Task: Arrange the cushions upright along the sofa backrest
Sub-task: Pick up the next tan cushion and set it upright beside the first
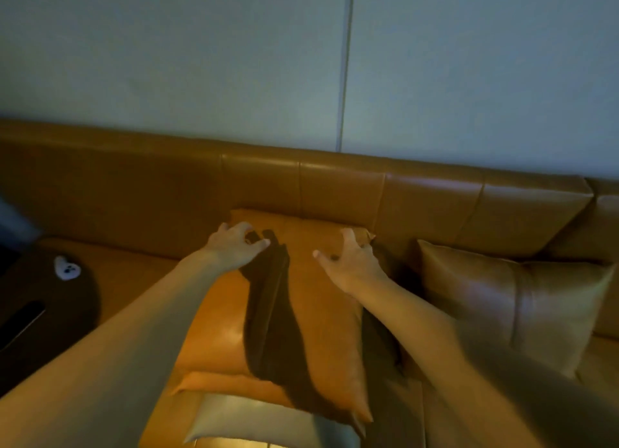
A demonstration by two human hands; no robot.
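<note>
Hands reach forward over a tan leather sofa (335, 186) whose backrest runs across the view beneath a pale wall (167, 62). Between them stands an orange cushion (311, 280) with a dark brown stripe (271, 313) down its face; its top edge leans against the backrest and its lower edge sits on the seat, so it stands tilted rather than fully upright. The left hand (234, 246) rests at the cushion's upper left corner, fingers curled over the top edge and thumb out across the stripe; it appears to be gripping that corner, though blur keeps the contact from being certain. The right hand (351, 263) is at the upper right corner, fingers bent around the top edge near the corner tip and thumb spread across the front face, seemingly grasping the cushion as well. Both forearms are bare.

Just beside it to the right, a brown satin cushion (502, 300) leans against the backrest, close to the orange one but apart from it. In front of the orange cushion's lower edge, a pale silvery cushion (254, 421) lies on the seat, partly overlapped by the orange one. At far left a dark brown rounded object (50, 313) sits on the seat with a small white ghost-like shape (67, 268) on it; what it is cannot be told.
</note>
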